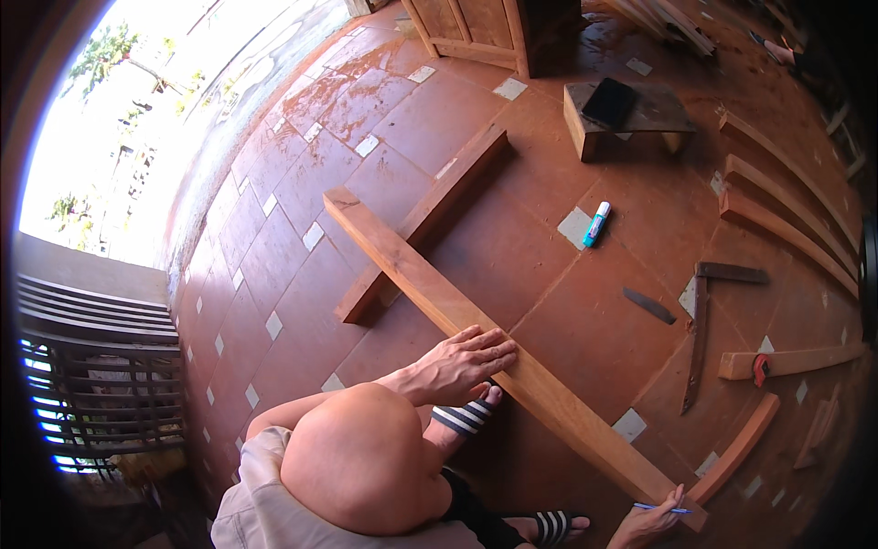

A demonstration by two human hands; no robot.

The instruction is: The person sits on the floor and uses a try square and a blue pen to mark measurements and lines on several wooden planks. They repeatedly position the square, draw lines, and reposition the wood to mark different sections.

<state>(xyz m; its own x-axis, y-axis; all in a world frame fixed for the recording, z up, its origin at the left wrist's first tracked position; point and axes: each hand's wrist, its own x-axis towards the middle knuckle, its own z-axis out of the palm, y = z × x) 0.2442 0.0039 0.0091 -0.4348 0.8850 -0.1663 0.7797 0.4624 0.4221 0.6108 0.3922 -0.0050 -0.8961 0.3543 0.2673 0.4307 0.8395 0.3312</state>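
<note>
A long squared wooden beam (567, 416) runs slantwise past my knee, its far part lying across another beam (457, 178) on the floor. My left hand (462, 366) rests flat on top of it near the middle, fingers stretched out. At the beam's near right end, my right hand (647, 524) pinches a slim blue pen (660, 509) against the wood. A curved wooden piece (743, 446) touches or passes close to that end; I cannot tell which.
Right of the beam lie a try square (701, 320), a flat dark blade (649, 306), a glue-like tube (597, 225) and a red-and-black tool (760, 369) on a board. A low wooden stool (585, 142) carries a dark phone or tablet (610, 102). Several timbers (786, 229) lie farther right.
</note>
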